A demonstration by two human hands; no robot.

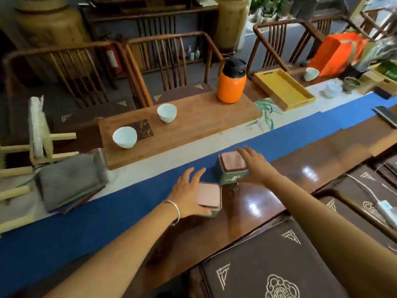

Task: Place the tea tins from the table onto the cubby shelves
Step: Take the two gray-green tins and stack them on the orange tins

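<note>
Two square green tea tins with pink lids stand on the table where the blue runner meets the dark wood. My left hand reaches over the near tin; its fingers are spread and its thumb touches the tin's front edge. Over the far tin my right hand hovers with straight fingers, thumb at the tin's front right corner. Neither hand is closed round a tin. No cubby shelves are in view.
A wooden board beyond the runner carries two white cups and an orange flask. A yellow tray lies to the right, a folded grey cloth to the left. Wooden chairs stand behind the table, cushioned seats at the near edge.
</note>
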